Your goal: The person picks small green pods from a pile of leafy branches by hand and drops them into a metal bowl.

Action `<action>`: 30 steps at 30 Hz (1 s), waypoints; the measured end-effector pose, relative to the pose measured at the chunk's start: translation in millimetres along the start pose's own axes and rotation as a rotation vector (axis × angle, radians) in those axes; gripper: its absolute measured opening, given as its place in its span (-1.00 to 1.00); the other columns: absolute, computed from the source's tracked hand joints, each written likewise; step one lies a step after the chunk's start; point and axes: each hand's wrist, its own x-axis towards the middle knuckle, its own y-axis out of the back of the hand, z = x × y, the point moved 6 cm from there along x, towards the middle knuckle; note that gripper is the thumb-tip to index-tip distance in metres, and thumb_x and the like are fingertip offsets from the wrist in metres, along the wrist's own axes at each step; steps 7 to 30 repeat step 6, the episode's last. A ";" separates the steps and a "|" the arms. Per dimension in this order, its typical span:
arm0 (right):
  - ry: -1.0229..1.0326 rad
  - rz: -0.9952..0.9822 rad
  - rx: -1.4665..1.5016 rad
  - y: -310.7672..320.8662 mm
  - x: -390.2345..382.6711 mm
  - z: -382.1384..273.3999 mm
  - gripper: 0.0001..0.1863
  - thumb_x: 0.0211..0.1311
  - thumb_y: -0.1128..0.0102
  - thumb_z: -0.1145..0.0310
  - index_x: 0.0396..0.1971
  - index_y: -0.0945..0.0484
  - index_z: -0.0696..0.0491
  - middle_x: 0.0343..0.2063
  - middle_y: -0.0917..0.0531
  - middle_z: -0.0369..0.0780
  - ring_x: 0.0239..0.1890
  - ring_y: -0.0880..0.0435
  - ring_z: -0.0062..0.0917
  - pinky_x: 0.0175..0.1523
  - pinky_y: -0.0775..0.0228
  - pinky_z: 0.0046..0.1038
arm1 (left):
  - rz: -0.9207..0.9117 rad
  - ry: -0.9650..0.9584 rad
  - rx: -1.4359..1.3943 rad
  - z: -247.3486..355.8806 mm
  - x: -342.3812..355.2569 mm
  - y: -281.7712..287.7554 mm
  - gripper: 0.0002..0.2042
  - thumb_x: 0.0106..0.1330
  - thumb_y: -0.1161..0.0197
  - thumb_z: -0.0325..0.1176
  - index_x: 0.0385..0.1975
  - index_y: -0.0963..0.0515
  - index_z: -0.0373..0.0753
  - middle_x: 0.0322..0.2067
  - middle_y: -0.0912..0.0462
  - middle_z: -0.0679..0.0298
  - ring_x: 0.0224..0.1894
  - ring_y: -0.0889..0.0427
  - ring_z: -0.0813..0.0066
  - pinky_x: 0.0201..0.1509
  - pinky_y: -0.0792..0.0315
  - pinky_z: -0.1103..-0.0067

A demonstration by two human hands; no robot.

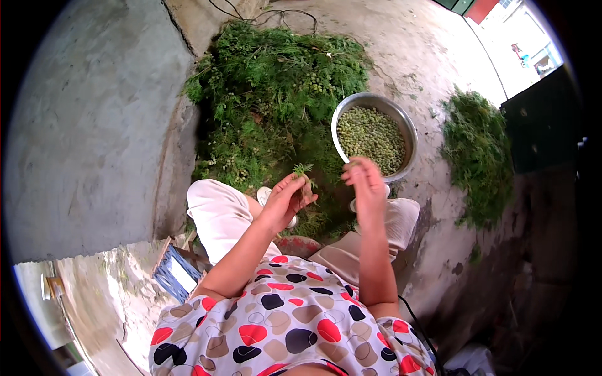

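Observation:
My left hand (285, 199) is closed around a small feathery green sprig (303, 170), whose tip stands up above the fingers. To its right, my right hand (365, 178) hovers at the near left rim of a round metal basin (411, 139). Its fingers are bent together and slightly blurred; a bit of green shows at the fingertips, too small to name. Inside the basin lies a mass of small pale-green, berry-like pieces (370, 135). A large heap of cut green branches (269, 81) spreads on the ground beyond my left hand, with similar round pieces among its foliage.
A second pile of greenery (478, 156) lies at the right, beside a dark panel (544, 119). A raised concrete slab (100, 125) borders the left side. Black cable (295, 11) runs along the far ground. A blue woven seat (177, 272) stands at lower left.

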 end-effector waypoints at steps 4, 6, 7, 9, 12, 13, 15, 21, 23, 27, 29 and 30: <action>0.372 0.306 -0.559 52.1 26.4 -37.2 -0.70 0.20 0.01 0.45 -0.04 -0.40 0.08 -0.22 -0.53 -0.17 -0.28 -0.52 -0.54 -0.16 -0.36 -0.55 | -0.027 -0.012 -0.138 -0.2 1.7 9.7 -0.86 0.31 0.01 -0.32 -0.34 -0.43 -0.23 -0.43 -0.54 0.30 -0.37 -0.54 0.51 -0.05 -0.46 0.45; 0.365 0.365 -1.286 55.8 34.0 -40.1 -0.50 0.23 0.03 0.41 0.18 -0.14 -0.05 0.20 -0.17 -0.13 0.16 -0.24 -0.31 0.20 -0.08 -0.35 | 0.061 -0.015 -0.198 1.3 0.8 11.6 -0.82 0.31 0.01 -0.33 -0.20 -0.44 -0.25 -0.28 -0.57 0.26 -0.25 -0.56 0.43 -0.03 -0.46 0.44; 0.365 0.365 -1.286 55.8 34.0 -40.1 -0.50 0.23 0.03 0.41 0.18 -0.14 -0.05 0.20 -0.17 -0.13 0.16 -0.24 -0.31 0.20 -0.08 -0.35 | 0.061 -0.015 -0.198 1.3 0.8 11.6 -0.82 0.31 0.01 -0.33 -0.20 -0.44 -0.25 -0.28 -0.57 0.26 -0.25 -0.56 0.43 -0.03 -0.46 0.44; 0.365 0.365 -1.286 55.8 34.0 -40.1 -0.50 0.23 0.03 0.41 0.18 -0.14 -0.05 0.20 -0.17 -0.13 0.16 -0.24 -0.31 0.20 -0.08 -0.35 | 0.061 -0.015 -0.198 1.3 0.8 11.6 -0.82 0.31 0.01 -0.33 -0.20 -0.44 -0.25 -0.28 -0.57 0.26 -0.25 -0.56 0.43 -0.03 -0.46 0.44; 0.365 0.365 -1.286 55.8 34.0 -40.1 -0.50 0.23 0.03 0.41 0.18 -0.14 -0.05 0.20 -0.17 -0.13 0.16 -0.24 -0.31 0.20 -0.08 -0.35 | 0.061 -0.015 -0.198 1.3 0.8 11.6 -0.82 0.31 0.01 -0.33 -0.20 -0.44 -0.25 -0.28 -0.57 0.26 -0.25 -0.56 0.43 -0.03 -0.46 0.44; 0.365 0.365 -1.286 55.8 34.0 -40.1 -0.50 0.23 0.03 0.41 0.18 -0.14 -0.05 0.20 -0.17 -0.13 0.16 -0.24 -0.31 0.20 -0.08 -0.35 | 0.061 -0.015 -0.198 1.3 0.8 11.6 -0.82 0.31 0.01 -0.33 -0.20 -0.44 -0.25 -0.28 -0.57 0.26 -0.25 -0.56 0.43 -0.03 -0.46 0.44; 0.365 0.365 -1.286 55.8 34.0 -40.1 -0.50 0.23 0.03 0.41 0.18 -0.14 -0.05 0.20 -0.17 -0.13 0.16 -0.24 -0.31 0.20 -0.08 -0.35 | 0.061 -0.015 -0.198 1.3 0.8 11.6 -0.82 0.31 0.01 -0.33 -0.20 -0.44 -0.25 -0.28 -0.57 0.26 -0.25 -0.56 0.43 -0.03 -0.46 0.44; 0.365 0.365 -1.286 55.8 34.0 -40.1 -0.50 0.23 0.03 0.41 0.18 -0.14 -0.05 0.20 -0.17 -0.13 0.16 -0.24 -0.31 0.20 -0.08 -0.35 | 0.061 -0.015 -0.198 1.3 0.8 11.6 -0.82 0.31 0.01 -0.33 -0.20 -0.44 -0.25 -0.28 -0.57 0.26 -0.25 -0.56 0.43 -0.03 -0.46 0.44; 0.365 0.365 -1.286 55.8 34.0 -40.1 -0.50 0.23 0.03 0.41 0.18 -0.14 -0.05 0.20 -0.17 -0.13 0.16 -0.24 -0.31 0.20 -0.08 -0.35 | 0.061 -0.015 -0.198 1.3 0.8 11.6 -0.82 0.31 0.01 -0.33 -0.20 -0.44 -0.25 -0.28 -0.57 0.26 -0.25 -0.56 0.43 -0.03 -0.46 0.44; 0.365 0.365 -1.286 55.8 34.0 -40.1 -0.50 0.23 0.03 0.41 0.18 -0.14 -0.05 0.20 -0.17 -0.13 0.16 -0.24 -0.31 0.20 -0.08 -0.35 | 0.061 -0.015 -0.198 1.3 0.8 11.6 -0.82 0.31 0.01 -0.33 -0.20 -0.44 -0.25 -0.28 -0.57 0.26 -0.25 -0.56 0.43 -0.03 -0.46 0.44; 0.365 0.365 -1.286 55.8 34.0 -40.1 -0.50 0.23 0.03 0.41 0.18 -0.14 -0.05 0.20 -0.17 -0.13 0.16 -0.24 -0.31 0.20 -0.08 -0.35 | 0.061 -0.015 -0.198 1.3 0.8 11.6 -0.82 0.31 0.01 -0.33 -0.20 -0.44 -0.25 -0.28 -0.57 0.26 -0.25 -0.56 0.43 -0.03 -0.46 0.44; 0.365 0.365 -1.286 55.8 34.0 -40.1 -0.50 0.23 0.03 0.41 0.18 -0.14 -0.05 0.20 -0.17 -0.13 0.16 -0.24 -0.31 0.20 -0.08 -0.35 | 0.061 -0.015 -0.198 1.3 0.8 11.6 -0.82 0.31 0.01 -0.33 -0.20 -0.44 -0.25 -0.28 -0.57 0.26 -0.25 -0.56 0.43 -0.03 -0.46 0.44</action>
